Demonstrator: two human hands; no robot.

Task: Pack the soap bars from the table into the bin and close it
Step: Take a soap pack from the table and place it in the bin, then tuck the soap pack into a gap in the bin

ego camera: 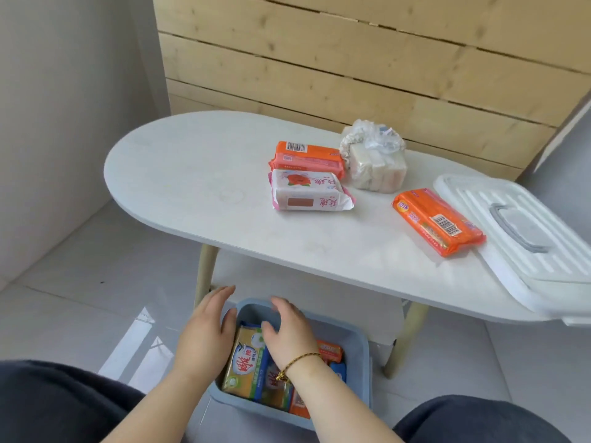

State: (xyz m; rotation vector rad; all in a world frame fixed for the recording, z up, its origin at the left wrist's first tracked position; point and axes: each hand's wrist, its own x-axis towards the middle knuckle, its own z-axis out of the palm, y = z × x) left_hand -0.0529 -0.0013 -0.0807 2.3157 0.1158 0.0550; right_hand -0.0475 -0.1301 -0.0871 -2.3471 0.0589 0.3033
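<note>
Soap bars (244, 362): several down in blue bin (361, 343) on floor, four packs (308, 191) waiting on table (192, 174), lid (524, 238) off beside them, closing not yet done; left hand (204, 334) and right hand (287, 330) over bin, fingers loosely spread, gripping nothing.

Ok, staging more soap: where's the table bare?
Bare: the table's left half, from its rounded end to the rose-print pack, and the front strip between that pack and the near orange pack. Crowded: the right end, around the lid.

Lighting: bright, even daylight; soft shadows. Glare patch on floor tiles (140, 334) just L of left hand (204, 330). Slight blur on it. Wide-angle bowing at edges.
</note>
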